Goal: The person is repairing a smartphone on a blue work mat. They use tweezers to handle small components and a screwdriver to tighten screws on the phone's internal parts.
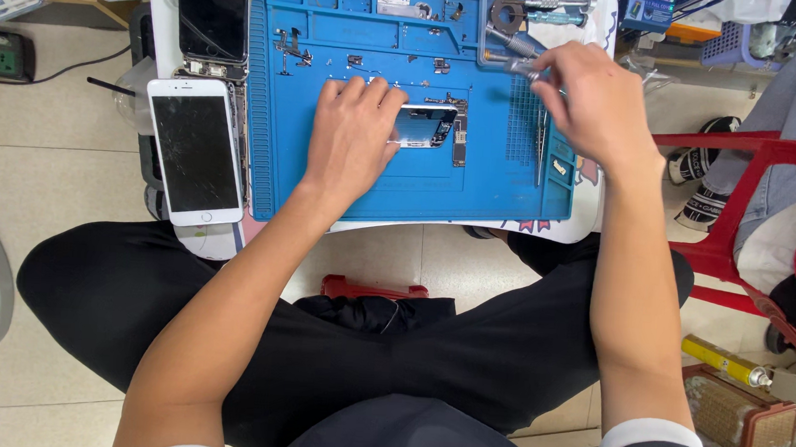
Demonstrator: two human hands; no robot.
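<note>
The left hand [353,138] lies flat on the opened phone frame [427,126], while the right hand [594,102] pinches a small screwdriver [518,67] just beyond it.

Left hand [353,138] flat on the opened phone [431,127], right hand [599,102] pinching a small metal tool [521,67], blue repair mat [373,185] underneath (cracked white phone [195,151] just beside).

head view, looking straight down.

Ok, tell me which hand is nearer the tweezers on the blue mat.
Right. The right hand hovers just above the tweezers; the left hand rests further left on the opened phone.
</note>
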